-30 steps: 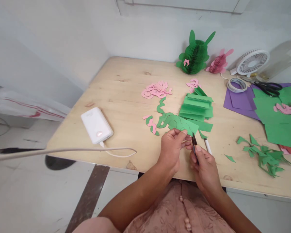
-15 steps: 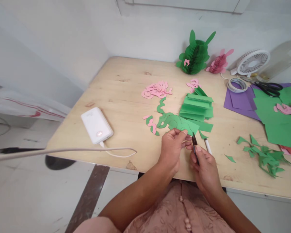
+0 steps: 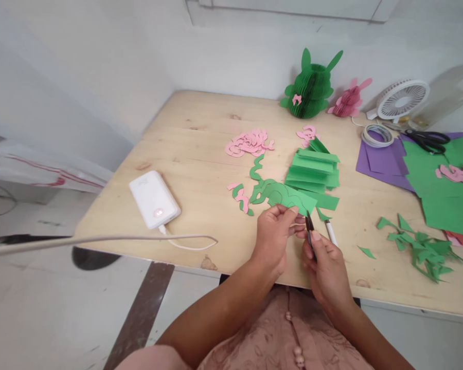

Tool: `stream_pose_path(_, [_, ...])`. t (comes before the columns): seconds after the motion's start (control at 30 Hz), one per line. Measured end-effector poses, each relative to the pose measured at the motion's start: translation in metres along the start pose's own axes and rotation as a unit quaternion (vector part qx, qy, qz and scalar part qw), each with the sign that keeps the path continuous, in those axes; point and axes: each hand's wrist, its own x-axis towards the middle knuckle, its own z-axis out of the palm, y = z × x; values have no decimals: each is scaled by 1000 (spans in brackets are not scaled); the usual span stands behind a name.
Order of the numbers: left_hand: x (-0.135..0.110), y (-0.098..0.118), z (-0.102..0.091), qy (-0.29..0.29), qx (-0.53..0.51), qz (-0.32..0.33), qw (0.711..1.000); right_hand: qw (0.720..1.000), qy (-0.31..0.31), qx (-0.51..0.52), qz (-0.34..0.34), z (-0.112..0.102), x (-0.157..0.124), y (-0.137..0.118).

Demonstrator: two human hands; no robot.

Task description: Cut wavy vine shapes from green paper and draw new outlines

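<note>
My left hand point(image 3: 274, 231) pinches the lower edge of a green paper strip point(image 3: 289, 197) with curved outlines drawn on it. My right hand point(image 3: 324, 259) is closed around a small pair of dark scissors point(image 3: 309, 224), whose blades meet the strip's right end. Wavy green cut pieces point(image 3: 256, 168) lie just beyond the strip's left end. Folded green paper strips point(image 3: 312, 169) are stacked behind it. A white pen point(image 3: 331, 233) rests beside my right hand, partly hidden. Short green and pink curved pieces point(image 3: 241, 198) lie left of my left hand.
Pink paper cutouts point(image 3: 250, 142) lie mid-table. Green scraps point(image 3: 424, 252) are heaped at right, near green sheets point(image 3: 440, 200), purple paper point(image 3: 381, 162), tape point(image 3: 377, 135) and black scissors point(image 3: 426, 140). A green paper figure point(image 3: 312, 90), pink figure point(image 3: 349, 100) and fan point(image 3: 403, 100) stand behind. A white power bank point(image 3: 154, 199) lies left.
Almost nothing differs. Both hands, the paper strip and the scissors stay in nearly the same place.
</note>
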Motion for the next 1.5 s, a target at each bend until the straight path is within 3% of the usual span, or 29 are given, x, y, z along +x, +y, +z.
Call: stream_pose_path(1.5, [-2,6,-4,-15,19,-5,1000,1000,12,-25,-1,0,0,3])
